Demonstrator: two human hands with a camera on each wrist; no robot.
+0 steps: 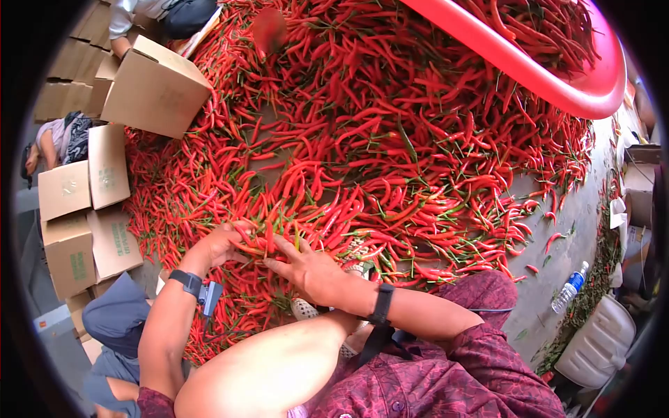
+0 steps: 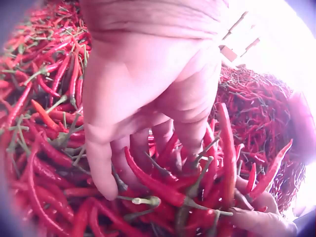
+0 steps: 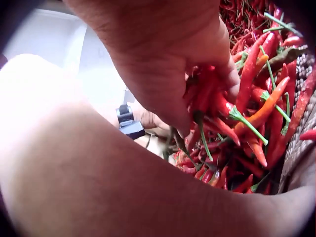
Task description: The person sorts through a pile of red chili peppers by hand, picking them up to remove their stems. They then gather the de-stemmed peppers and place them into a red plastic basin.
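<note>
Red chilies with green stems [image 1: 306,181] lie in a wide heap. At its near edge, the left hand [image 1: 221,245] and right hand [image 1: 310,273] work close together. In the left wrist view, the left hand [image 2: 143,84] has its fingers bent down round some chilies [image 2: 158,185]; their tips are partly hidden. Fingers of the right hand [image 2: 261,217] touch chilies at the lower right. The right wrist view shows the right hand [image 3: 163,69] gripping a bunch of chilies [image 3: 210,96] between thumb and fingers, with stems hanging below.
A pink-red tub [image 1: 603,90] holding chilies stands at the upper right. Cardboard boxes [image 1: 157,87] stand on the left, near other people. A water bottle [image 1: 570,287] lies on the floor at right, beside a pale plastic stool [image 1: 598,341]. The person's bare knee [image 1: 258,362] is close below the hands.
</note>
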